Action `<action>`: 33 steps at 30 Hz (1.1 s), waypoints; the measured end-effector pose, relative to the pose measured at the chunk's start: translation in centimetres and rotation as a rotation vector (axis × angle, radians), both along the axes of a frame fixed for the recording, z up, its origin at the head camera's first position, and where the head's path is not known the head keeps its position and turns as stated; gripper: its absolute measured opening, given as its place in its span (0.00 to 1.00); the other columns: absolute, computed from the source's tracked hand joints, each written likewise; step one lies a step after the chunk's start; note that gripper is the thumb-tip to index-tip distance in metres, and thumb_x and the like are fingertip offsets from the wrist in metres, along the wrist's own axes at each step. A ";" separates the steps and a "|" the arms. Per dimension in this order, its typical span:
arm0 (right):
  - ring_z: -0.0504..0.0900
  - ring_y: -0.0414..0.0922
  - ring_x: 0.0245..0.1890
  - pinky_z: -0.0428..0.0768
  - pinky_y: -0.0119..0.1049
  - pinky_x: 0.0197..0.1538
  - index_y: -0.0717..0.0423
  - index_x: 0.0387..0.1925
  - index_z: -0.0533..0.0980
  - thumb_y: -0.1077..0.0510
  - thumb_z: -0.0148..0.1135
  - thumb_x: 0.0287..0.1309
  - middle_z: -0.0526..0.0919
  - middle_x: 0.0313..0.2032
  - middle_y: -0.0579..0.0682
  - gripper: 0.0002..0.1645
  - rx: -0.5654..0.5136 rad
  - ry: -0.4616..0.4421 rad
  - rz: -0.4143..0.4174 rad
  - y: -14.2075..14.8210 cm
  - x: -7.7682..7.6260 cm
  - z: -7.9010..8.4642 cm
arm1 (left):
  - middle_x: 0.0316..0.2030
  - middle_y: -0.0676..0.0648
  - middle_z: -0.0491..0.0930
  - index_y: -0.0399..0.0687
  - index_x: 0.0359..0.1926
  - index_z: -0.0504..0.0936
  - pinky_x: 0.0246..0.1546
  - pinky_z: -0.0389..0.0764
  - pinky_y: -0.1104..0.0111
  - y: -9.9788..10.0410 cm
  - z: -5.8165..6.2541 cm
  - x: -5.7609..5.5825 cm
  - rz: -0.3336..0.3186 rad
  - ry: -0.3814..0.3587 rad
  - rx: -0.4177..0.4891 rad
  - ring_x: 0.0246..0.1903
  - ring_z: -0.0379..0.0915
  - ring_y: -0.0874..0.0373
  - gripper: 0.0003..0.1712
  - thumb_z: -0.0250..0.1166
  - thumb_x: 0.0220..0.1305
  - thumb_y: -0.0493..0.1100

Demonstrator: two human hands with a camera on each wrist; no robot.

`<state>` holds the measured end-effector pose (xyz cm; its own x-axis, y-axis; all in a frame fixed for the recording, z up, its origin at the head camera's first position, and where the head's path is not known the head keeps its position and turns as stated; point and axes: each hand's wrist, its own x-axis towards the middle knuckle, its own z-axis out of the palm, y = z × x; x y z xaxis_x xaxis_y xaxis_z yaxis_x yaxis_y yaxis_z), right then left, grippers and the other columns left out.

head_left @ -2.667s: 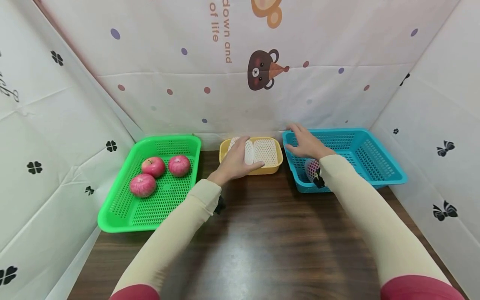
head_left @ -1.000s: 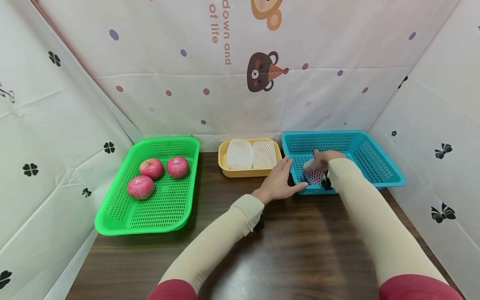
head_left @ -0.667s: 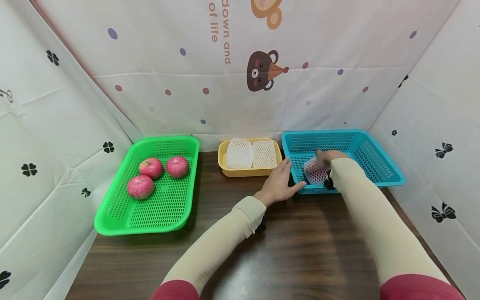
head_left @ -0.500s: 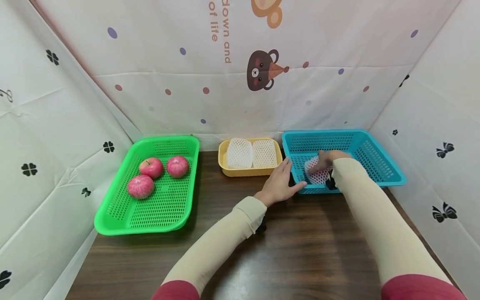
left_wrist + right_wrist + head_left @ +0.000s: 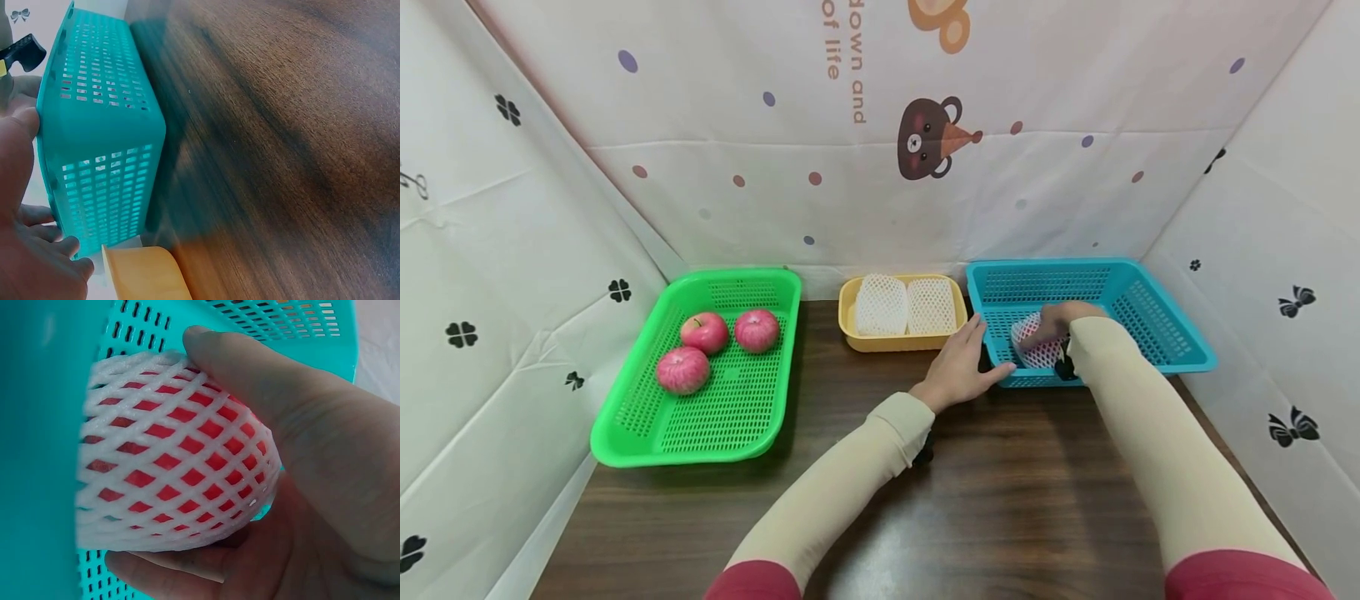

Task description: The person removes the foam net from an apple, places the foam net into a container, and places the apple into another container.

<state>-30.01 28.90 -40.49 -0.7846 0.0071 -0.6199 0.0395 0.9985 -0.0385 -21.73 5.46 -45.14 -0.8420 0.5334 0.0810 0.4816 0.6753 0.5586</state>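
Observation:
In the blue basket [image 5: 1078, 263], my right hand [image 5: 1063, 318] grips an apple [image 5: 181, 456] wrapped in a white foam net. The right wrist view has the thumb along one side of the netted apple and fingers round the other, close to the basket wall. My left hand [image 5: 957, 371] rests at the near left corner of that basket, fingers extended along the left rim and thumb at the front rim. In the left wrist view its fingertips lie against the basket's [image 5: 100, 131] rim, with nothing held in the palm.
A yellow basket [image 5: 906, 343] at the back middle holds two white foam nets, a left one [image 5: 882, 307] and a right one [image 5: 931, 307]. The green basket [image 5: 700, 433] on the left contains three bare red apples [image 5: 682, 371]. Printed sheets enclose the table's back and sides.
My left hand has moved right from over the yellow basket to the blue basket's corner. My right hand, earlier spread above the blue basket, has come down and taken hold of the netted apple.

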 end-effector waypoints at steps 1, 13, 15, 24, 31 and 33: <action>0.75 0.69 0.58 0.82 0.61 0.48 0.76 0.69 0.64 0.23 0.62 0.56 0.65 0.67 0.79 0.64 0.001 0.000 0.001 0.0 0.0 0.0 | 0.82 0.45 0.44 0.45 0.82 0.50 0.76 0.53 0.61 0.0 0.0 0.0 -0.001 -0.002 -0.003 0.80 0.43 0.53 0.51 0.57 0.72 0.68; 0.72 0.71 0.61 0.80 0.64 0.52 0.77 0.71 0.60 0.24 0.63 0.56 0.61 0.68 0.81 0.67 -0.011 0.009 -0.007 0.2 0.1 0.1 | 0.82 0.46 0.43 0.46 0.82 0.49 0.76 0.53 0.61 0.0 0.1 0.0 -0.003 -0.010 -0.007 0.80 0.43 0.52 0.51 0.56 0.72 0.68; 0.69 0.72 0.62 0.79 0.65 0.53 0.77 0.72 0.57 0.24 0.64 0.55 0.59 0.68 0.81 0.68 -0.024 0.018 -0.020 0.2 0.2 0.1 | 0.82 0.46 0.42 0.46 0.82 0.49 0.76 0.52 0.61 0.0 0.1 0.0 -0.009 -0.016 -0.010 0.80 0.42 0.53 0.51 0.56 0.72 0.68; 0.66 0.74 0.65 0.77 0.67 0.55 0.77 0.74 0.51 0.31 0.68 0.57 0.58 0.69 0.81 0.67 -0.076 0.039 0.001 0.9 0.2 0.0 | 0.82 0.47 0.44 0.45 0.81 0.51 0.76 0.53 0.61 -0.7 0.3 -0.3 -0.039 -0.035 0.007 0.80 0.43 0.54 0.49 0.55 0.73 0.67; 0.64 0.74 0.66 0.72 0.68 0.60 0.77 0.74 0.48 0.41 0.69 0.60 0.58 0.68 0.80 0.62 -0.171 0.075 0.026 1.1 0.3 1.0 | 0.81 0.45 0.48 0.45 0.80 0.55 0.76 0.55 0.59 -1.6 0.4 -0.3 -0.048 -0.019 0.050 0.79 0.45 0.54 0.45 0.55 0.75 0.65; 0.67 0.72 0.63 0.73 0.67 0.59 0.77 0.74 0.49 0.42 0.70 0.60 0.61 0.67 0.79 0.61 -0.188 0.096 0.042 1.2 0.3 1.3 | 0.81 0.46 0.48 0.45 0.80 0.56 0.76 0.56 0.59 -1.8 0.3 -0.3 -0.045 -0.013 0.057 0.79 0.46 0.54 0.45 0.55 0.75 0.65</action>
<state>-29.66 30.14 -39.17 -0.8373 -0.1359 -0.5296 -0.0149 0.9740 -0.2262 -22.03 3.62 -44.85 -0.8186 0.5653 0.1019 0.5032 0.6202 0.6017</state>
